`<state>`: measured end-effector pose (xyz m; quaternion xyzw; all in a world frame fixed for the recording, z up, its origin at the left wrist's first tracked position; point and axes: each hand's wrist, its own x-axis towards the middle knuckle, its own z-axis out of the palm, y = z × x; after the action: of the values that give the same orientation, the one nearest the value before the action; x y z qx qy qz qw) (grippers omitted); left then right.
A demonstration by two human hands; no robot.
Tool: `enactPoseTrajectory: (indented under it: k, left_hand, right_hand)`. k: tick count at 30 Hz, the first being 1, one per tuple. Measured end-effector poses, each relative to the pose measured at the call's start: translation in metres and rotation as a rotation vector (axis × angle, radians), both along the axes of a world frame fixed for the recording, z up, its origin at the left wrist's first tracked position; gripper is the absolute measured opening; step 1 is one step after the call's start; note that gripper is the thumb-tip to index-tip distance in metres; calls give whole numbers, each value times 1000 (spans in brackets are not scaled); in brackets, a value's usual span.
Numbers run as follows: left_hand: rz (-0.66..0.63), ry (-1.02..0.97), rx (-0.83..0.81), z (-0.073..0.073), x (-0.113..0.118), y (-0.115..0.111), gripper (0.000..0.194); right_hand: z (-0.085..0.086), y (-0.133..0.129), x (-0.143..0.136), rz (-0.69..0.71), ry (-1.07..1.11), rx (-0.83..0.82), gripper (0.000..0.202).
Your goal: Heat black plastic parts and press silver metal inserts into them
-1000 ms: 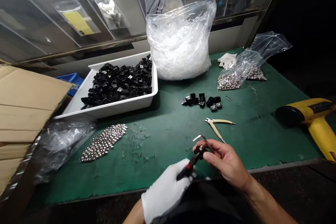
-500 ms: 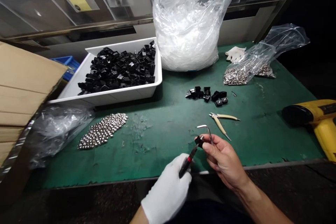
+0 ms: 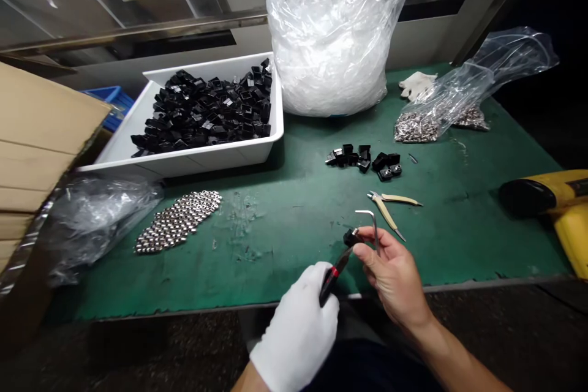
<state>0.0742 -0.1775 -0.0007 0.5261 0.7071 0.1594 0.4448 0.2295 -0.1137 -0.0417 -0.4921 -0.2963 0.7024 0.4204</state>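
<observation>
My left hand, in a white glove, is closed around a black hand tool with a red band; its exact kind is not clear. The tool's tip reaches a small black plastic part in front of the fingers. My bare right hand holds an L-shaped hex key, its short arm pointing left. Thumb and index finger of that hand are also pinched at the black part, where a small silvery metal piece shows. The fingertips partly hide how part and metal piece fit together.
Beyond my hands lie yellow-handled pliers and a cluster of black parts. A white tray of black parts, metal nut-like pieces, a large plastic bag, bagged metal pieces and a yellow power tool surround them.
The hex key and the black part have shifted slightly right, and the key's long arm stands more upright. Both hands keep their holds. The whole view has tilted down a little.
</observation>
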Motion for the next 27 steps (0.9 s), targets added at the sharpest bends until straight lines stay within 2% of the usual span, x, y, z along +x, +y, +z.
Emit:
enactPoseTrajectory:
  k: [6, 12, 16, 22, 27]
  left_hand:
    - [-16, 22, -2, -1, -2, 2, 19]
    - [-19, -15, -24, 0, -2, 4, 13]
    - [-45, -8, -1, 0, -5, 8, 11]
    - [-82, -46, 8, -6, -13, 10, 18]
    - [-76, -90, 36, -7, -18, 10, 18]
  right_hand:
    - [-2, 2, 3, 112, -5, 18, 46]
    - [1, 5, 6, 100, -115, 103, 44]
    - [3, 5, 8, 163, -110, 90, 43]
    - [3, 3, 6, 168, -97, 121, 41]
    - [11, 2, 0, 175, -42, 193, 34]
